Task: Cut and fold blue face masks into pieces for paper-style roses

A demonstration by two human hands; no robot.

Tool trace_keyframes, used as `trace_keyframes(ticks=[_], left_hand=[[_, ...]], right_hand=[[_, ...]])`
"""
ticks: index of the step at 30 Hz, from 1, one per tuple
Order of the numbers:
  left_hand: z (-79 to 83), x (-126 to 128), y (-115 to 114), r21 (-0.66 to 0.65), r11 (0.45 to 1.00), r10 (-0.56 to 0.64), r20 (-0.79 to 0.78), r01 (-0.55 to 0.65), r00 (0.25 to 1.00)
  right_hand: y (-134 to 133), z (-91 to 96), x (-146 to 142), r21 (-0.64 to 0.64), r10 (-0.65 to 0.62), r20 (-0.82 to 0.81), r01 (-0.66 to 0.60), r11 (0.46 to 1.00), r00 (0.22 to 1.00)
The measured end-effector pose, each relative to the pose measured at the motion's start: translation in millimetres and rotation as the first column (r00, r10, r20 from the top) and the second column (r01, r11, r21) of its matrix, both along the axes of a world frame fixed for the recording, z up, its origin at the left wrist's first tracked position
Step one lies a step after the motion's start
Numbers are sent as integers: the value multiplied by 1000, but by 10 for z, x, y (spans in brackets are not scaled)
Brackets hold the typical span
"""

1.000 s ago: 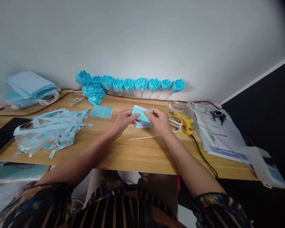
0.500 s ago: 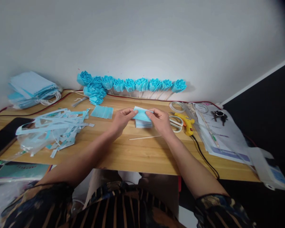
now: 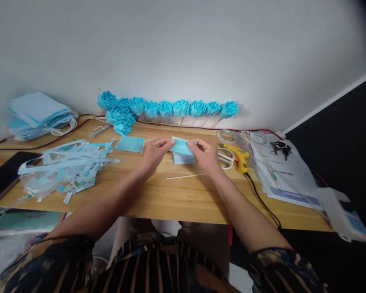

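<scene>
Between my two hands a light blue piece of mask fabric (image 3: 180,145) is stretched level above the table. My left hand (image 3: 157,152) pinches its left end between thumb and fingers. At the right end my right hand (image 3: 205,154) grips it the same way. Just below lies a small stack of cut fabric pieces (image 3: 184,158), partly covered by the held piece. A thin wooden stick (image 3: 184,177) rests nearer me, its right end hidden behind my right wrist. Left of my left hand, another blue fabric piece (image 3: 130,144) lies flat.
Blue fabric flowers (image 3: 181,108) on sticks line the wall. Right are scissors (image 3: 226,158), a yellow glue gun (image 3: 240,159), a tape roll (image 3: 227,136), keys (image 3: 281,147) and papers (image 3: 293,179). Left are fabric strips (image 3: 76,162), a mask stack (image 3: 41,112) and a dark phone (image 3: 7,175).
Both hands keep the fabric piece in nearly the same place. The whole view has shifted very slightly; nothing was taken up or let go.
</scene>
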State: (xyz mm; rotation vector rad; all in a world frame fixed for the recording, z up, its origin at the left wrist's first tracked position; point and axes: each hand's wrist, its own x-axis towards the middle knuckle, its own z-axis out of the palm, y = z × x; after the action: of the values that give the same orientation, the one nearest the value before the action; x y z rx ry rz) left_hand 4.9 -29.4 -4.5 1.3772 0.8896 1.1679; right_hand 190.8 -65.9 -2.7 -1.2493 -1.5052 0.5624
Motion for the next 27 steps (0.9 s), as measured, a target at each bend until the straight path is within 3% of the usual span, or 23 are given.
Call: trace_keyframes(ticks=[3,7,9,12,15,18,21,23,27], left_hand=[[24,-42,29,249,968,65,-136,-29,989],[33,-74,45,624,778,211,-373,76,903],[17,-68,40,689,713,258,-432,131,864],[-5,-49,25,704,689,287,-480,169,829],[-2,-41,12,678,714,276,-503,175,819],[8,-39,8,601,788,213,-464,130,860],[-1,-28,17,406,914,114,-317,27,941],[-10,-14,22,233,972,70,-186,-26,980],[-4,15,-3,2,1000,5,18,-5,1000]], right_hand=[[-23,22,-2,67,-13,136,4,998,991],[-23,11,-5,179,-5,381,-69,981,925],[-6,-13,0,229,-23,500,-107,968,866],[19,-50,10,262,-58,609,-131,956,791],[15,-52,1,241,-45,609,-130,962,792],[-21,-8,-28,174,4,485,-101,979,874],[-41,24,-53,28,74,217,-82,996,973],[-22,3,-61,-90,138,28,-135,987,990],[40,-91,-93,-207,197,-287,-262,943,937]])
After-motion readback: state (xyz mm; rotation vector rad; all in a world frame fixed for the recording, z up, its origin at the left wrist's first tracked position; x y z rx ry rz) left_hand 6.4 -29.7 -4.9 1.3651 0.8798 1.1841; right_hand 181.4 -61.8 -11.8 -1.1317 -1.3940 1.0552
